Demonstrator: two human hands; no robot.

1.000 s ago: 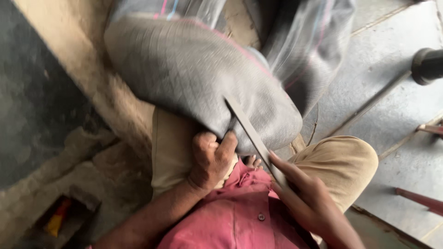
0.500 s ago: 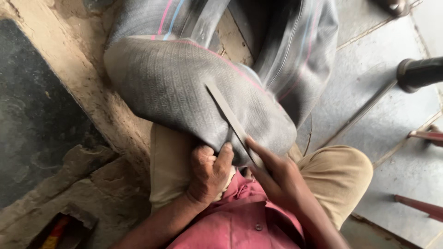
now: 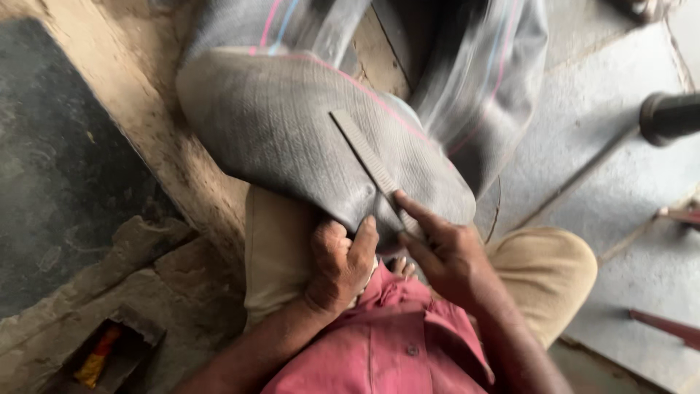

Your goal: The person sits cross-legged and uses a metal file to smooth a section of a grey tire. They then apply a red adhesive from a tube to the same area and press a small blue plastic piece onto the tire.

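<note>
File point(image 3: 372, 162) has slid up the tube point(image 3: 292, 131) since a second ago — right hand point(image 3: 445, 255) pinches its near end. Left hand point(image 3: 343, 266) clamps the tube's near edge on my lap — I'd say to steady it.

small open box point(image 3: 109, 350) at lower left floor, yellow-and-red packet point(image 3: 96, 359) lying inside

A grey rubber tube point(image 3: 292, 131) with fine ribbed lines and thin pink and blue stripes. A dull grey metal file point(image 3: 368, 164) with a crosshatched face. A faded red shirt point(image 3: 394, 343), tan trousers point(image 3: 543, 273), pale grey stone floor point(image 3: 620, 175), and a dark charcoal slab point(image 3: 65, 160).
</note>
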